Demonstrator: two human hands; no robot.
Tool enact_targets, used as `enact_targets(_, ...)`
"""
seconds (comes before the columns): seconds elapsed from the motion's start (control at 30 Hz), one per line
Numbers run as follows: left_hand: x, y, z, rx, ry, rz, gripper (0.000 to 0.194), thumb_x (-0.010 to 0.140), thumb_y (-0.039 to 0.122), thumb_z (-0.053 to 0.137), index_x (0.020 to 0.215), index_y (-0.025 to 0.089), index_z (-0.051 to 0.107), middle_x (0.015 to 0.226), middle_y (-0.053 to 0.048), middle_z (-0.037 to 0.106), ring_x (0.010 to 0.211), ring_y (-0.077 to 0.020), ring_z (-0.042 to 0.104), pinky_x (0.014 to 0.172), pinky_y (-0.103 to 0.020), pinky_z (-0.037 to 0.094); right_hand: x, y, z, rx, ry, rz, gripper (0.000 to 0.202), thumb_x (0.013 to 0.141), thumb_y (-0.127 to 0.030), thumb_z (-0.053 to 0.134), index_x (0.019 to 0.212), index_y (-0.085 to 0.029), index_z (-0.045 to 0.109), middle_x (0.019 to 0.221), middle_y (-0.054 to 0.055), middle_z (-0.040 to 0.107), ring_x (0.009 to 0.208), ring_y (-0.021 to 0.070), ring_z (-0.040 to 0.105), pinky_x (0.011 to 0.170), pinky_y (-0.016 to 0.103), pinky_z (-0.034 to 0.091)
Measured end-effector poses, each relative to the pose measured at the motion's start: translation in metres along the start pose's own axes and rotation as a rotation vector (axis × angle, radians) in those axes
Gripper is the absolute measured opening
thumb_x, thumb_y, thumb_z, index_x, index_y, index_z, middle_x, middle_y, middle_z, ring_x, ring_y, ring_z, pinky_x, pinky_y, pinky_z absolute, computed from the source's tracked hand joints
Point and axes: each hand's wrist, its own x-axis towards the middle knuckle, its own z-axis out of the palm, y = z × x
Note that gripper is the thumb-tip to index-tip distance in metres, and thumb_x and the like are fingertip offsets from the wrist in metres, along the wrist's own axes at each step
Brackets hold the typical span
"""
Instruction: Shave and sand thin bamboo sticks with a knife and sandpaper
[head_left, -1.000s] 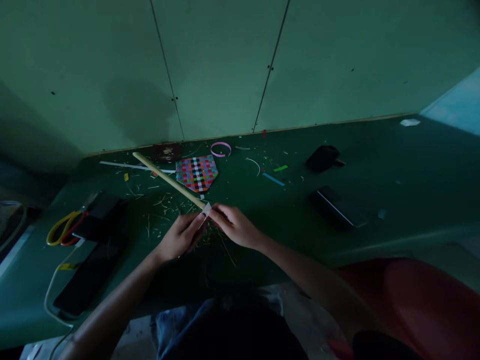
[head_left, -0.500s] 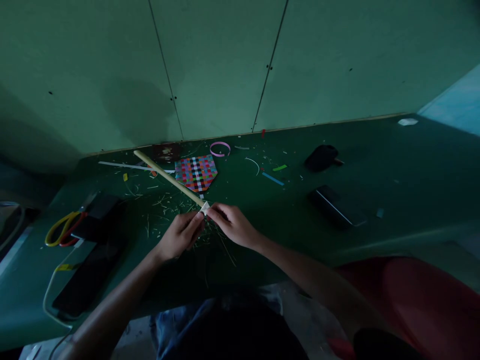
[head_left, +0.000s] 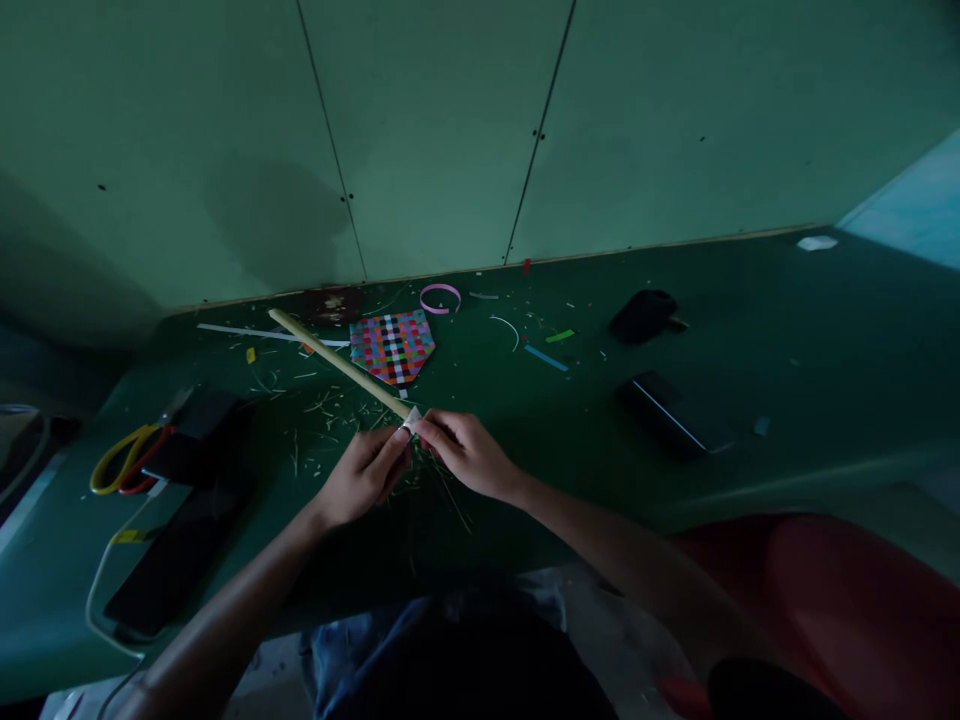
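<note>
Both hands meet at the near end of a pale wooden stick [head_left: 341, 364], which slants away to the upper left. A small white strip [head_left: 412, 419], perhaps paper or tape, wraps around that end. My left hand [head_left: 367, 468] is closed there, thumb pressed at the strip. My right hand [head_left: 466, 452] pinches the strip from the other side. The fingertips beneath are partly hidden. Just beyond the stick lies a multicoloured woven pennant-shaped piece [head_left: 392, 346] with a white strip running out to its left.
Red-and-yellow-handled scissors [head_left: 127, 460] lie at the left beside dark objects and a pale cable [head_left: 94, 590]. A pink ring [head_left: 439, 298], thin shavings and coloured strip scraps litter the green table [head_left: 525, 520]. A dark flat case [head_left: 675, 412] and a black object [head_left: 643, 316] lie right.
The stick's near end and both hands have shifted very slightly down and to the right. Both hands keep their hold at the white strip; the other things stay put.
</note>
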Motion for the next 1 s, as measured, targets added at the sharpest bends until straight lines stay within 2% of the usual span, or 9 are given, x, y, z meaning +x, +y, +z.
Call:
enact_targets(0.2,-0.0007,-0.0007,-0.0005,0.008,0.021,0.003,0.051,0.108,0.054,0.042,0.075,0.017,0.054,0.047,0.006,0.047,0.036,-0.0052,0.039,0.038,-0.017,0.027,0.0,-0.0001,0.0013,-0.019,0.029,-0.01,0.041,0.106,-0.043,0.053,0.072,-0.02,0.052,0.063,-0.004,0.049,0.058,0.0101,0.044,0.058,0.027,0.034)
enact_targets(0.4,-0.0012,-0.0022,0.0,-0.09,-0.036,-0.043,0.055,0.107,0.057,0.04,0.072,0.017,0.052,0.043,0.006,0.044,0.032,-0.0054,0.036,0.035,-0.017,0.025,-0.0009,0.0,0.0019,0.047,-0.06,0.032,0.032,0.108,-0.043,0.047,0.088,-0.02,0.057,0.067,-0.004,0.049,0.061,0.0114,0.046,0.058,0.027,0.034)
enact_targets(0.53,-0.001,-0.0026,0.0008,-0.101,-0.044,-0.048,0.054,0.107,0.057,0.041,0.071,0.018,0.052,0.043,0.007,0.043,0.032,-0.0057,0.035,0.034,-0.018,0.024,-0.0014,-0.0012,0.0032,0.072,-0.069,0.051,0.031,0.108,-0.043,0.046,0.091,-0.02,0.057,0.068,-0.004,0.048,0.061,0.0113,0.045,0.057,0.027,0.034)
enact_targets(1.0,0.0019,-0.005,0.0007,0.094,0.048,0.048,0.049,0.108,0.052,0.041,0.076,0.018,0.054,0.051,0.004,0.049,0.041,-0.0075,0.04,0.042,-0.02,0.03,-0.0011,-0.0009,0.0029,-0.022,0.037,0.035,0.044,0.106,-0.048,0.05,0.072,-0.021,0.053,0.063,-0.003,0.048,0.056,0.011,0.044,0.056,0.027,0.035)
